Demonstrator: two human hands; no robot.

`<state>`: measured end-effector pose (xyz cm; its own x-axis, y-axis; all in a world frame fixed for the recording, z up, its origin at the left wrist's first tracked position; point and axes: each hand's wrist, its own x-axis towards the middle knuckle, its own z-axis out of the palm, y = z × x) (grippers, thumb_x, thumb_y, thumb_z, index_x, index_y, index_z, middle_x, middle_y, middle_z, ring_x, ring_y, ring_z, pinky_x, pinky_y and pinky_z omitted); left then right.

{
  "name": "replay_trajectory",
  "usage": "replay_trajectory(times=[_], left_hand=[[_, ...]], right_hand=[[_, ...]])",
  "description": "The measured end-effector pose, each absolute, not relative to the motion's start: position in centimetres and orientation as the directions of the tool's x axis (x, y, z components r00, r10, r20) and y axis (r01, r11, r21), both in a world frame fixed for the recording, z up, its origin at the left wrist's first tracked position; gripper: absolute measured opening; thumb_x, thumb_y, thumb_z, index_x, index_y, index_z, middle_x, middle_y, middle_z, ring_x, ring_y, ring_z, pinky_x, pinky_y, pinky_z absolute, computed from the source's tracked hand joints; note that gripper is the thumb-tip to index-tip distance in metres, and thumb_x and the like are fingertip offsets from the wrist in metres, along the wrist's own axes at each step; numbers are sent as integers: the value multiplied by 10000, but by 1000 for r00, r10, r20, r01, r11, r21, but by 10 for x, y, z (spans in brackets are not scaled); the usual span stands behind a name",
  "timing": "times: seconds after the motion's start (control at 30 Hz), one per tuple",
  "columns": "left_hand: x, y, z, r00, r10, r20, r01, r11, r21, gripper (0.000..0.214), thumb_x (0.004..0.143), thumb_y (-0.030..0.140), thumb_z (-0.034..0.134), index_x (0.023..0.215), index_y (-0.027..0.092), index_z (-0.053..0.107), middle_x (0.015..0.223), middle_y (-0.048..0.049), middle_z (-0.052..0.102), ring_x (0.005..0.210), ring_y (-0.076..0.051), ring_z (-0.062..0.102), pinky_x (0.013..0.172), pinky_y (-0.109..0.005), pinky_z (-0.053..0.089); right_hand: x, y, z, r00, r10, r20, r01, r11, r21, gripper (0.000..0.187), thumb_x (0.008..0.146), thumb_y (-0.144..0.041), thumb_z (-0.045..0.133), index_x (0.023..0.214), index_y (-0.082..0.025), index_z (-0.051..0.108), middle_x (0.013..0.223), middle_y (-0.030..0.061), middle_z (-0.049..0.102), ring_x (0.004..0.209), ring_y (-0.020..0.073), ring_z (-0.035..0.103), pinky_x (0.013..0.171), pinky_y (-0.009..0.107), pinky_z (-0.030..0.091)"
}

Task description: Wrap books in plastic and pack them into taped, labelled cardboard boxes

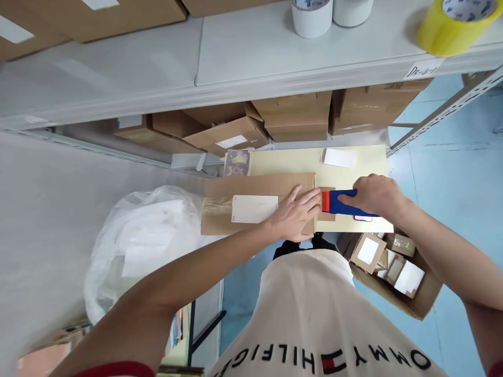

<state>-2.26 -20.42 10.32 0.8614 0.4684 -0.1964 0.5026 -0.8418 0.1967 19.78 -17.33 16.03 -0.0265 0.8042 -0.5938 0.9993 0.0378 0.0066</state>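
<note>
A long cardboard box with a white label lies on the pale yellow table. My left hand rests on its right end, fingers stretched over the top and reaching the edge. Just right of that end, my right hand grips a blue tape dispenser with an orange-red front, which points at the box. Its tape roll cannot be made out. A smaller brown piece of cardboard shows partly under the dispenser's front. Beneath the dispenser a phone-like object is mostly covered.
Behind the table, brown boxes fill a low shelf. Tape rolls stand on the grey shelf above. At right, an open carton holds several small boxes. A clear plastic bag sits at left.
</note>
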Motion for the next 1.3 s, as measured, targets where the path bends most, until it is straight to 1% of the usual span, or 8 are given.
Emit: replay_trajectory(times=[0.17, 0.33, 0.43, 0.57, 0.77, 0.97, 1.1, 1.3], left_hand=[[-20, -204, 99, 840, 509, -188, 542, -809, 230, 644, 730, 543, 671, 1213, 121, 625, 1342, -216, 581, 1366, -392, 382, 1158, -624, 140], [-15, -204, 99, 829, 524, -195, 558, -797, 231, 607, 697, 525, 675, 1164, 139, 648, 1255, -194, 612, 1279, -389, 440, 1155, -634, 133], [-20, -201, 100, 809, 563, -170, 588, -775, 229, 586, 698, 535, 670, 1130, 139, 659, 1235, -184, 612, 1292, -384, 430, 1173, -618, 119], [-34, -186, 100, 767, 627, -137, 641, -732, 231, 583, 710, 538, 671, 1139, 142, 654, 1296, -182, 589, 1369, -377, 370, 1195, -607, 95], [-53, -159, 96, 732, 678, -69, 670, -698, 253, 616, 682, 555, 709, 1139, 144, 664, 1344, -190, 573, 1388, -387, 377, 1199, -616, 116], [-76, -155, 95, 649, 754, 102, 703, -646, 299, 752, 663, 612, 768, 1223, 125, 644, 1506, -230, 437, 1436, -398, 346, 1200, -581, 198], [-103, -175, 93, 643, 754, 136, 697, -649, 304, 563, 766, 522, 742, 1203, 172, 674, 1468, -184, 515, 1405, -361, 424, 1204, -550, 228], [-180, -245, 79, 330, 939, 100, 885, -344, 315, 468, 902, 435, 590, 1336, 258, 592, 1443, -159, 550, 1417, -383, 410, 1194, -642, 150]], right_hand=[[152, -180, 179, -86, 848, -523, 996, 66, -57, 278, 877, -399, 601, 868, -159, 741, 826, 155, 691, 899, 329, 671, 792, 420, 411], [137, -191, 149, -130, 853, -505, 991, 94, -97, 242, 913, -225, 527, 829, -144, 738, 802, 168, 690, 916, 354, 668, 856, 510, 326], [154, -200, 129, -59, 887, -457, 996, 19, -90, 318, 931, -342, 513, 816, -139, 730, 802, 187, 704, 841, 331, 680, 845, 481, 354], [190, -216, 110, 185, 952, -244, 967, -220, -127, 514, 937, -553, 420, 856, -134, 706, 799, 203, 707, 792, 317, 672, 788, 415, 411], [183, -257, 47, 258, 866, -429, 857, -410, -312, 338, 898, -302, 459, 1174, -151, 585, 1042, 138, 709, 910, 265, 661, 731, 309, 452], [144, -283, -12, 317, 805, -502, 841, -483, -244, 364, 901, -138, 413, 1233, -71, 544, 1186, 222, 645, 1072, 304, 615, 835, 364, 449], [132, -285, -29, 339, 795, -504, 836, -500, -226, 426, 895, -79, 360, 1285, -56, 529, 1187, 232, 650, 1131, 302, 609, 939, 391, 415], [125, -292, -30, 358, 826, -435, 848, -483, -220, 457, 876, -85, 436, 1326, -88, 516, 1270, 239, 621, 1276, 339, 526, 1110, 499, 265]])
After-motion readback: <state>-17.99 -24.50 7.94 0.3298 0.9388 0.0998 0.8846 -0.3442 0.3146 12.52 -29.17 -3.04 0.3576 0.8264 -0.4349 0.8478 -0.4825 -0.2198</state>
